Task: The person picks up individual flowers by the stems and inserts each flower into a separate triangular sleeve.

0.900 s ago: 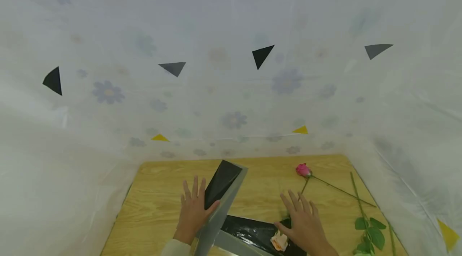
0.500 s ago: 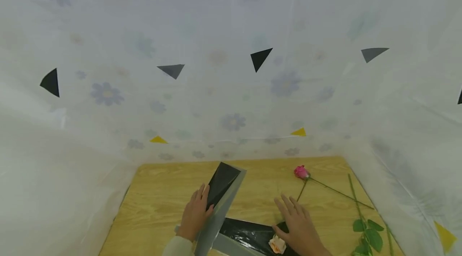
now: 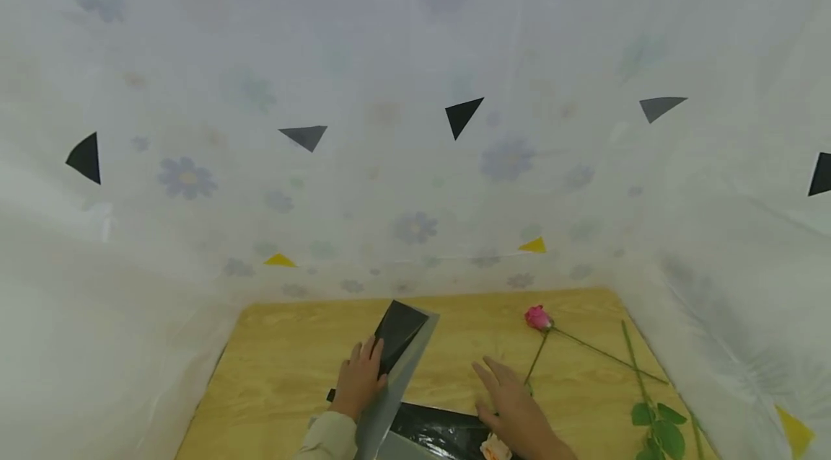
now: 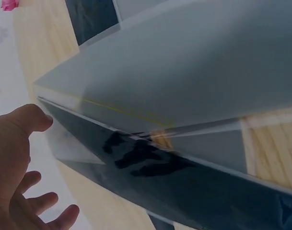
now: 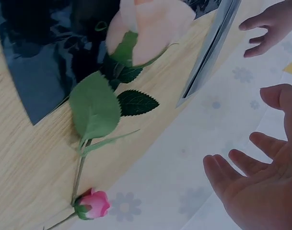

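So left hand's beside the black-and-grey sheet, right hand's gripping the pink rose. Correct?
Not the right hand: it grips nothing. The right wrist view shows it open, clear of the pink rose, which lies on the table. The left hand is beside the black-and-grey sheet, as you say.

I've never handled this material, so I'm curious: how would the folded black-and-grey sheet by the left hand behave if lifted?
The folded black-and-grey sheet is probably light and floppy, since its edges look thin and it is bent over on itself. It may slide easily, as its black side looks smooth and shiny in the left wrist view.
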`<state>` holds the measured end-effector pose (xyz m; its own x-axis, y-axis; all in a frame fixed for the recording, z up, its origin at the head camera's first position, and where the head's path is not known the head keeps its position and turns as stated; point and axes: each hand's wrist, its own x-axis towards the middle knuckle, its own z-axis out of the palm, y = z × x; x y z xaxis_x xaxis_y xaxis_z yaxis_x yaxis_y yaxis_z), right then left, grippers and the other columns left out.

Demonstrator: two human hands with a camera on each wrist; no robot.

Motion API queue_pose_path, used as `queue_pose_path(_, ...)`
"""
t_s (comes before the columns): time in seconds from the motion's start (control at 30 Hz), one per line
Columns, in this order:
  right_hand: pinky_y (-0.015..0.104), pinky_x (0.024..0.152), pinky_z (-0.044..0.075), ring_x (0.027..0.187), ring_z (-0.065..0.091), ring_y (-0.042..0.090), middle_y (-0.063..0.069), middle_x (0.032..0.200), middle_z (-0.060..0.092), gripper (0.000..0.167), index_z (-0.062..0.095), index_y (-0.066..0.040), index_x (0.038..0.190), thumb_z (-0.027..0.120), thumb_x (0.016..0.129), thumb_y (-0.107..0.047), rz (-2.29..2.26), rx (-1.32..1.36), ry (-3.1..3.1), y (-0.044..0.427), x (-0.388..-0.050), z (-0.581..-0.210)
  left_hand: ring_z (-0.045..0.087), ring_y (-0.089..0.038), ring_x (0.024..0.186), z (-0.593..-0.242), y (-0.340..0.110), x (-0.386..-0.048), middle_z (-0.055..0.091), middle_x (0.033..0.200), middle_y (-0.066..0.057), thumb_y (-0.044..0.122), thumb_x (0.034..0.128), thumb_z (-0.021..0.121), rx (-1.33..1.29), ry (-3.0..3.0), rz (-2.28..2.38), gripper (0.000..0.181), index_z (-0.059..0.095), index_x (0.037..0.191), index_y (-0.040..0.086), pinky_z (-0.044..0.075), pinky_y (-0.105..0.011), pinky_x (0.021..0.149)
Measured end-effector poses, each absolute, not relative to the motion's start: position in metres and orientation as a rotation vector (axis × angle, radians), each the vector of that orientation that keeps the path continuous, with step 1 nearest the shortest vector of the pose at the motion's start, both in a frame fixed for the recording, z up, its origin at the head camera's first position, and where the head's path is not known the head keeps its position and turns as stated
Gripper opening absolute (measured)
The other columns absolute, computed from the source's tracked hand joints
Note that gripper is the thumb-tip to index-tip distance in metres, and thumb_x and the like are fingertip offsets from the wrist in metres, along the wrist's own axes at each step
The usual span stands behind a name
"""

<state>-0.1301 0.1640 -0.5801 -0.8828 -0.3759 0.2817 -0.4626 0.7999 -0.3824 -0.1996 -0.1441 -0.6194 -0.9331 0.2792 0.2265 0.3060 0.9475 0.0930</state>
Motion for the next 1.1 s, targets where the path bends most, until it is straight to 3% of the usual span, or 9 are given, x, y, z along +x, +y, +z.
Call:
queue_pose_path(0.17, 0.045, 0.080, 0.048, 0.113, 0.050, 0.034, 0.017, 0.134, 0.045, 0.054, 0.045, -0.011, 0.136, 0.064, 0.088, -0.025, 0.765, 0.709, -2.818, 0.156, -0.127, -0.581, 0.045, -0.038, 0.119, -0.637, -0.141, -0.205, 0.044, 0.137, -0.015, 0.032, 0.0810, 0.070, -0.390, -3.072, -0.212, 0.063, 0.047, 0.134, 0.007, 0.044, -0.054, 0.078)
queue_pose_path(0.33, 0.042, 0.076, 0.050, 0.107, 0.054, 0.032, 0.018, 0.128, 0.050, 0.047, 0.051, -0.009, 0.130, 0.065, 0.087, -0.023, 0.729, 0.789, -2.764, 0.158, -0.121, -0.591, 0.054, -0.034, 0.108, -0.648, -0.140, -0.202, 0.051, 0.130, -0.014, 0.032, 0.0809, 0.070, -0.394, -3.083, -0.214, 0.061, 0.048, 0.133, 0.007, 0.045, -0.053, 0.075)
queue_pose_path(0.53, 0.039, 0.073, 0.051, 0.105, 0.055, 0.030, 0.019, 0.128, 0.050, 0.055, 0.052, -0.007, 0.127, 0.074, 0.077, -0.015, 0.681, 0.817, -2.701, 0.164, -0.118, -0.601, 0.058, -0.032, 0.099, -0.648, -0.140, -0.201, 0.057, 0.120, -0.013, 0.027, 0.0786, 0.072, -0.396, -3.052, -0.173, 0.059, 0.051, 0.129, 0.006, 0.047, -0.051, 0.071)
queue_pose_path(0.77, 0.041, 0.071, 0.051, 0.102, 0.057, 0.031, 0.021, 0.123, 0.052, 0.055, 0.051, -0.004, 0.126, 0.074, 0.077, -0.013, 0.700, 0.846, -2.681, 0.166, -0.116, -0.604, 0.057, -0.030, 0.101, -0.653, -0.139, -0.200, 0.059, 0.116, -0.010, 0.014, 0.0841, 0.067, -0.412, -3.087, -0.086, 0.049, 0.051, 0.129, 0.007, 0.049, -0.047, 0.075)
queue_pose_path(0.93, 0.045, 0.073, 0.049, 0.102, 0.055, 0.036, 0.023, 0.121, 0.052, 0.045, 0.054, -0.001, 0.122, 0.069, 0.082, -0.012, 0.845, 0.851, -2.771, 0.167, -0.115, -0.606, 0.060, -0.029, 0.095, -0.652, -0.141, -0.193, 0.062, 0.107, -0.010, 0.006, 0.0827, 0.066, -0.441, -3.044, -0.146, 0.036, 0.057, 0.118, 0.007, 0.050, -0.044, 0.072)
queue_pose_path(1.1, 0.038, 0.070, 0.049, 0.095, 0.058, 0.033, 0.021, 0.113, 0.055, 0.040, 0.052, 0.007, 0.122, 0.059, 0.091, -0.018, 1.395, 0.710, -2.986, 0.170, -0.115, -0.613, 0.063, -0.024, 0.077, -0.650, -0.142, -0.179, 0.064, 0.088, -0.007, 0.003, 0.0795, 0.066, -0.501, -2.904, -0.191, 0.020, 0.063, 0.099, 0.008, 0.051, -0.038, 0.062)
